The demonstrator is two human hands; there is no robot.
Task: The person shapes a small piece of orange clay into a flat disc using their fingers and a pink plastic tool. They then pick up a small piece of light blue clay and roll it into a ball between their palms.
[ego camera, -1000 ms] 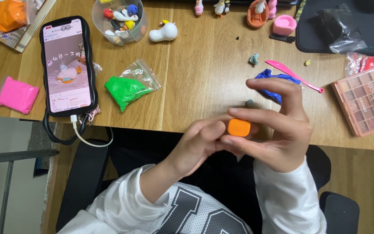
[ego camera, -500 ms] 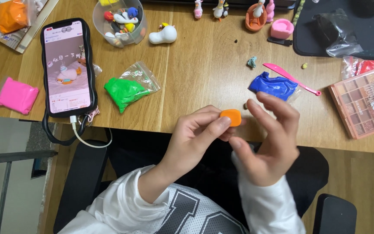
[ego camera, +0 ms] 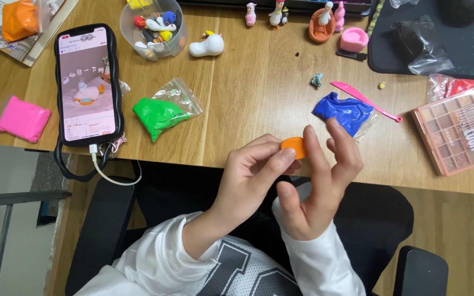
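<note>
The left hand (ego camera: 253,175) and the right hand (ego camera: 319,181) meet just off the near edge of the wooden table (ego camera: 248,93), pinching a small flattened lump of orange modelling clay (ego camera: 293,147) between them: left thumb and fingers curled around it, right fingers extended upright against its far side. Just beyond the right fingertips lies a blue lump of clay in a clear bag (ego camera: 344,112) with a pink plastic sculpting knife (ego camera: 364,100) beside it. To the left sit a bagged green lump of clay (ego camera: 160,116) and a black-cased phone (ego camera: 87,85) with a lit screen.
</note>
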